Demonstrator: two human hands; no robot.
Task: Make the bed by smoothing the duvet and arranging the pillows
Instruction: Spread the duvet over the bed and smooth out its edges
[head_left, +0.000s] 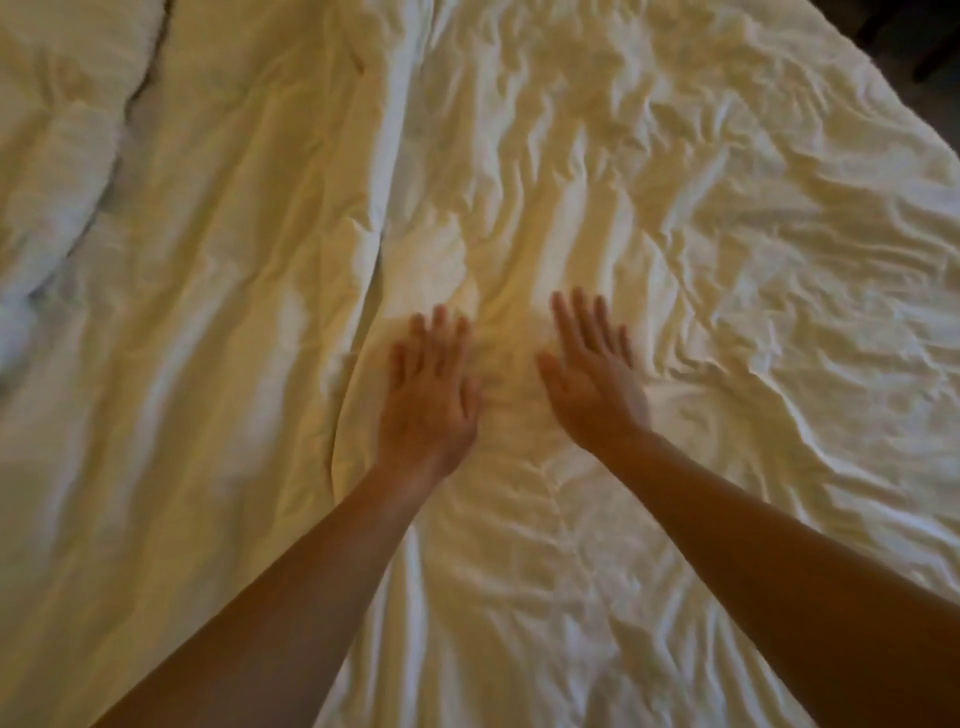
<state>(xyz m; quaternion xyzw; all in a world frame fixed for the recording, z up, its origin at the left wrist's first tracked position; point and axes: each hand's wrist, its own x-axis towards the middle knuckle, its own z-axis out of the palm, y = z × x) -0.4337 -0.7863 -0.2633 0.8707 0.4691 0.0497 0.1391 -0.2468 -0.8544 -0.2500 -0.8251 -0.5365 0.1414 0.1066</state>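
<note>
Head view: a cream-white duvet (675, 260) covers nearly the whole picture, creased all over, with long folds running from 6 o'clock toward 12 o'clock through the middle and tighter, choppier wrinkles spreading out toward 2 and 3 o'clock. Both bare forearms come in from the bottom edge, the left from about 7 o'clock and the right from about 5 o'clock, and meet near the centre.

The left hand (428, 395) lies palm down on the duvet just below centre, fingers straight and held close together, pointing to 12 o'clock, gripping nothing. The right hand (592, 379) is just beside it at its 3 o'clock, apart from it by a narrow strip of fabric, also spread flat with straight fingers slightly fanned and pointing toward 11 o'clock; it holds nothing. Whether its palm presses fully onto the cloth or skims it cannot be told, as both hands are a little blurred.

At 10 to 11 o'clock a puffy white pillow (57, 156) bulges along the left edge, a dark crease separating it from the duvet. At 1 o'clock the bed's rounded corner ends against a dark floor (914, 36)
</note>
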